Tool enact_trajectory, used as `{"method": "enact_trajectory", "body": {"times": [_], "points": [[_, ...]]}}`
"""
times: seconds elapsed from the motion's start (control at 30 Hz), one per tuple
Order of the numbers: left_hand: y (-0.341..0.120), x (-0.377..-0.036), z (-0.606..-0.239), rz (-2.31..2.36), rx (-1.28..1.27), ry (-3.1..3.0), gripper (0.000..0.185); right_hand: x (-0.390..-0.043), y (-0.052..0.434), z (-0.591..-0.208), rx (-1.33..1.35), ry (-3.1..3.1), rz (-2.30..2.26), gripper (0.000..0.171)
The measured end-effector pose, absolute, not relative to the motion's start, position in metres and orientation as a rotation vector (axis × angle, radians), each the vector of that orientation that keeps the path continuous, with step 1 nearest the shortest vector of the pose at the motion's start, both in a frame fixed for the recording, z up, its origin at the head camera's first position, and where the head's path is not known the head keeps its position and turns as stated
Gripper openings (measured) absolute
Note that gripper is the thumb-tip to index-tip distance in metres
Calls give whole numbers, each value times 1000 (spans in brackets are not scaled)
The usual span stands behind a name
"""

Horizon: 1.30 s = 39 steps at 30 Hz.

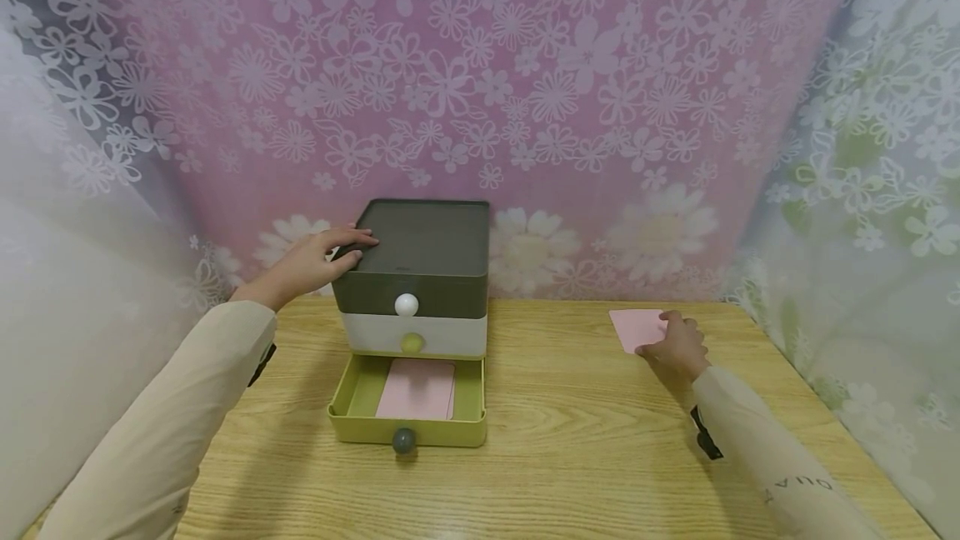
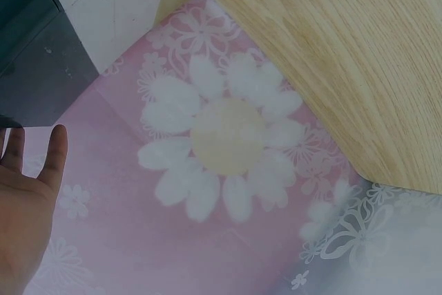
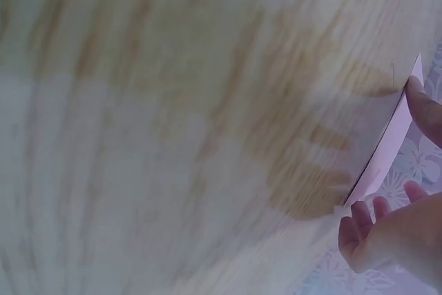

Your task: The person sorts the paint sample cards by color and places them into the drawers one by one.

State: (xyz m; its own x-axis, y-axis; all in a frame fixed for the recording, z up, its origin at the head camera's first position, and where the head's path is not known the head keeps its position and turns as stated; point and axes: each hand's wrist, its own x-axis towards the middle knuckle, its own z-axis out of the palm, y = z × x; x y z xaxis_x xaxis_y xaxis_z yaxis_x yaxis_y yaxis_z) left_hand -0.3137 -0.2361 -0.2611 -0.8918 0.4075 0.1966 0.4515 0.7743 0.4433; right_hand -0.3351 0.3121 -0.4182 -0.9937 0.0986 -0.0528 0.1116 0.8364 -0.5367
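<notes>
Sleeves, cream-coloured, come in from the bottom corners of the head view.

Left hand (image 1: 315,261) lies at 10 o'clock from bench centre, fingers straight and flat on the top left edge of the drawer unit (image 1: 420,257). Grip wide; nothing enclosed. Left wrist view shows the fingers (image 2: 54,150) extended beside the dark wall of the unit.

Drawer unit stands at 12 o'clock on the bench (image 1: 585,440), back close to the flowered curtain (image 1: 525,90). Three tiers: dark top with white knob (image 1: 406,304), white middle with yellow-green knob (image 1: 411,342), green bottom drawer (image 1: 352,394) pulled out toward 6 o'clock, grey knob (image 1: 403,440) on its front. Pink card (image 1: 417,388) lies flat inside the open drawer, green floor showing on either side.

Right hand (image 1: 677,346) at 2 o'clock, well apart from the unit. Second pink card (image 1: 636,327) sits near the bench's far edge; fingers rest on its near right corner. Right wrist view, blurred: the card (image 3: 387,150) looks raised off the wood, a fingertip (image 3: 423,108) on its edge. Grip narrow, pinching the card.

Open wood between drawer front and right hand; bare bench toward 6 o'clock.
</notes>
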Motion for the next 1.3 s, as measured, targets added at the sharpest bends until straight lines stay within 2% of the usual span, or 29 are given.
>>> {"method": "enact_trajectory", "body": {"times": [0.2,0.53,0.73,1.0,1.13,1.3], "points": [[-236,-313,-261,-765,-694,-2875,37,-333,311,-415,184,2971,-942,88],[-237,-312,-260,-754,-693,-2891,37,-331,312,-416,183,2925,-954,70],[-236,-312,-260,-762,-689,-2890,37,-333,311,-416,187,2918,-974,66],[-237,-314,-261,-756,-709,-2871,37,-331,311,-408,8,2823,-1198,49],[-238,-315,-262,-756,-711,-2878,38,-328,316,-403,7,2696,-1333,41],[-238,-316,-263,-757,-705,-2879,38,-327,323,-401,-9,2588,-1426,43]]}}
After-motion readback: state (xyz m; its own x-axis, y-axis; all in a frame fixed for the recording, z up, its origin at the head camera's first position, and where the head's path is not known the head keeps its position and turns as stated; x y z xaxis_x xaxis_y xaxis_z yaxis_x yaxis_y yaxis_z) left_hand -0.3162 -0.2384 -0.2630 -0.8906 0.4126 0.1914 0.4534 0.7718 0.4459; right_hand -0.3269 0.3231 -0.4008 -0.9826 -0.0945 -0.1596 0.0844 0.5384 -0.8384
